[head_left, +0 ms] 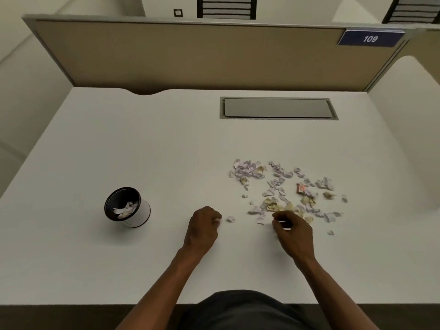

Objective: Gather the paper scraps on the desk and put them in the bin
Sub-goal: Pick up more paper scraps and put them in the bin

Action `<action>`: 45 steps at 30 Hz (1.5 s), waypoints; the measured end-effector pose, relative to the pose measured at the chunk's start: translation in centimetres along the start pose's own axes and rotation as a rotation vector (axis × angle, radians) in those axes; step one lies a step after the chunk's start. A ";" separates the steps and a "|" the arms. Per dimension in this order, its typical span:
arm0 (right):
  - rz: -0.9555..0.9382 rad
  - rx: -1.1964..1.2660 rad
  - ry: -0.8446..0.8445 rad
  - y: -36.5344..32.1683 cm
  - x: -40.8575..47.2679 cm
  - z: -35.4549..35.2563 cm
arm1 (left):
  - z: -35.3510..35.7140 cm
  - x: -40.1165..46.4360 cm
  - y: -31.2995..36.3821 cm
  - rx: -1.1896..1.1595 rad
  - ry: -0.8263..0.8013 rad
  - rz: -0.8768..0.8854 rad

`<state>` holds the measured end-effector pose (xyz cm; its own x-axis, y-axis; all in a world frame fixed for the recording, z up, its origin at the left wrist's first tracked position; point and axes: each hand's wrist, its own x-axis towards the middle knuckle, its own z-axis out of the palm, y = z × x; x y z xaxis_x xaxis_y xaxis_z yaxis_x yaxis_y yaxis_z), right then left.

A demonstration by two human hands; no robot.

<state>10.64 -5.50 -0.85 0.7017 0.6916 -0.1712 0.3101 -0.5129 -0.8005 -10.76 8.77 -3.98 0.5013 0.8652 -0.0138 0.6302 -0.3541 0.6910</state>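
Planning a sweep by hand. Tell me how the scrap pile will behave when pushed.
The scrap pile looks thin, crumpled and loose, so probably light and apt to scatter rather than slide together. The small bin seems light, likely to tip if bumped.

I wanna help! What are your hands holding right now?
Left hand: closed on a paper scrap.
Right hand: pinched shut; what it holds cannot be told.

I see a white desk with a grey cable flap set into its far side. Nearer me than the flap lies a spread of paper scraps; well to the flap's left and nearer stands a small bin.
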 end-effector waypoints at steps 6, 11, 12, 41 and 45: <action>-0.032 -0.093 -0.023 0.7 0.1 0.4 | 1.2 0.7 2.1 -0.086 -0.099 0.037; -0.185 -0.302 -0.106 0.4 1.1 1.4 | 2.4 0.9 2.5 0.056 -0.176 0.014; -0.193 -0.328 -0.124 0.2 1.4 1.6 | 2.5 0.9 2.6 0.074 -0.171 0.027; 0.067 0.069 0.102 0.5 3.2 -1.5 | 6.3 5.9 6.4 0.017 -0.131 0.108; 0.055 0.000 0.118 0.2 4.7 -2.2 | 7.3 5.3 6.5 0.130 -0.171 0.107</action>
<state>15.42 -3.49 -0.51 0.7882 0.5977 -0.1467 0.2685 -0.5484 -0.7919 0.26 8.47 -4.84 0.6558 0.7512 -0.0755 0.6336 -0.4933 0.5960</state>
